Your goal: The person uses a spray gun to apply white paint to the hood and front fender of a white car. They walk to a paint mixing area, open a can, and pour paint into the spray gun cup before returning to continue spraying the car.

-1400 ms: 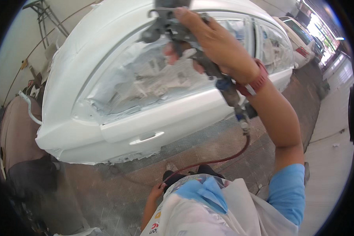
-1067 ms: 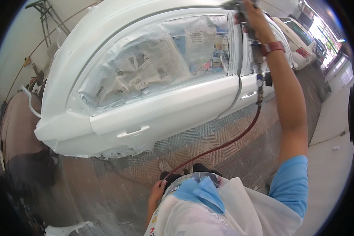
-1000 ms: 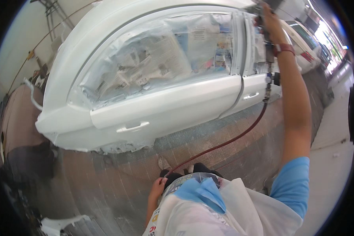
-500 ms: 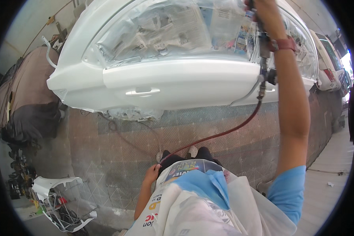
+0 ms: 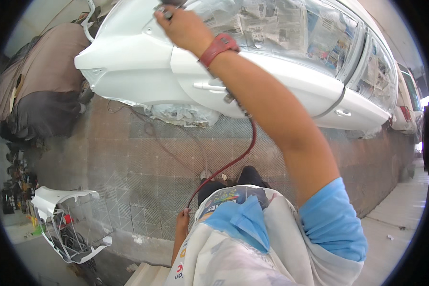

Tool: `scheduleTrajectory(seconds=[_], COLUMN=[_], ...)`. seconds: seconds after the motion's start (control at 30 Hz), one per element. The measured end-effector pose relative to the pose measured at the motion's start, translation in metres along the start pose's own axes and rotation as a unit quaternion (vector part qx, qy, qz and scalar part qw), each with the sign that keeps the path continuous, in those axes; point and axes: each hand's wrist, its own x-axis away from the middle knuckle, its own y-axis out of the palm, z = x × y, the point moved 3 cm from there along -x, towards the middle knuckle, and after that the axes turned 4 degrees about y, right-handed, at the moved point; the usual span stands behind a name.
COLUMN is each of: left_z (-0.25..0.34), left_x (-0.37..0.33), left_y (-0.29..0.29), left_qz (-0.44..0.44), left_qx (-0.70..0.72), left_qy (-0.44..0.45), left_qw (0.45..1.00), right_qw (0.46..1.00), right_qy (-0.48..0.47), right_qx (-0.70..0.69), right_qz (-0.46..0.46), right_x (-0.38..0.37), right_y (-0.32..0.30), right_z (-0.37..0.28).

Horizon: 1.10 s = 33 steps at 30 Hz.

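In front of me stands a white car body [image 5: 138, 78], its windows masked with newspaper [image 5: 291, 28] and clear film. My right arm reaches up and to the left across it. At the upper edge of the view my right hand [image 5: 186, 31] is closed round a spray gun [image 5: 169, 4], mostly cut off or hidden. From below the forearm, a dark red air hose [image 5: 245, 152] curves down towards me. Low at my left side, my left hand [image 5: 182, 219] is closed on that hose.
Paper and film mask the wheel area [image 5: 186, 115] at the car's lower edge. A brown-covered bulky shape [image 5: 47, 76] stands at the far left. Near left is a metal rack [image 5: 71, 229] with white panels. Another vehicle [image 5: 407, 102] stands far right. More hose lies on the tiled floor [image 5: 124, 171].
My right hand has swept from the upper right to the upper left with the spray gun. The view has shifted along the car, and the hose has swung left. My left hand keeps hold of it.
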Motion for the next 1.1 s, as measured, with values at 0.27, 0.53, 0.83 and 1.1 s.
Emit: scheduleTrajectory(seconds=[0.27,0.53,0.83,1.1], left_z=[-0.092,0.002,0.161,0.159], left_x=[-0.028,-0.104,-0.096,-0.082], left_y=[-0.042,-0.021,0.073,0.070], left_qz=[-0.024,-0.156,-0.232,-0.197], left_qx=[-0.056,-0.235,-0.253,-0.222], left_qy=[-0.030,0.066,0.143,0.153], left_qw=[0.998,0.957,0.928,0.943], right_qw=[0.889,0.912,0.856,0.805], right_qy=[0.308,0.402,0.453,0.441], right_qx=[-0.303,-0.051,0.017,0.111], right_qz=[-0.155,0.070,0.248,0.380], right_x=[0.098,0.195,0.290,0.373], right_y=[-0.003,-0.230,-0.460,-0.515], right_z=[0.034,0.134,0.228,0.319])
